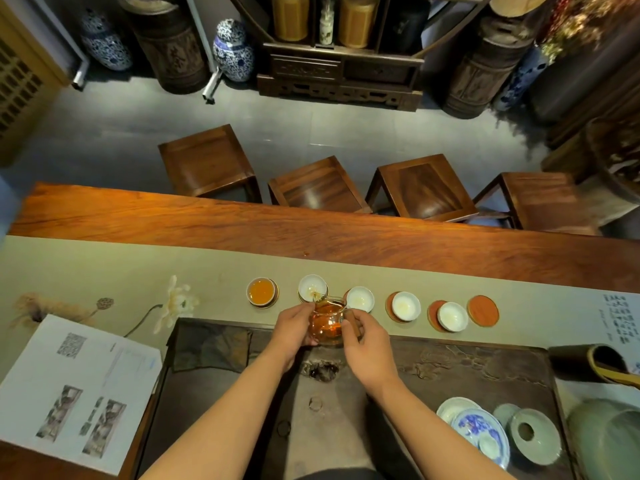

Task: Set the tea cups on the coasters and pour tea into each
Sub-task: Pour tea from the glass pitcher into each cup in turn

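A glass pitcher (325, 323) of amber tea is tilted left, its spout over the second white cup (312, 289), where a thin stream falls. My right hand (367, 344) grips its wooden handle; my left hand (294, 327) cups its side. The leftmost cup (261, 292) holds amber tea on a coaster. Three more white cups (360, 298) (405, 305) (452, 316) stand in the row to the right, looking empty, on red coasters (433, 315). One bare red coaster (483, 310) lies at the row's right end.
A dark carved tea tray (450, 368) lies under my arms, with a dark cloth (207, 344) at its left. Blue-and-white saucers (478, 427) and a celadon lid (533, 433) sit at the right. Papers (76, 389) lie left. Wooden stools (318, 183) stand beyond the table.
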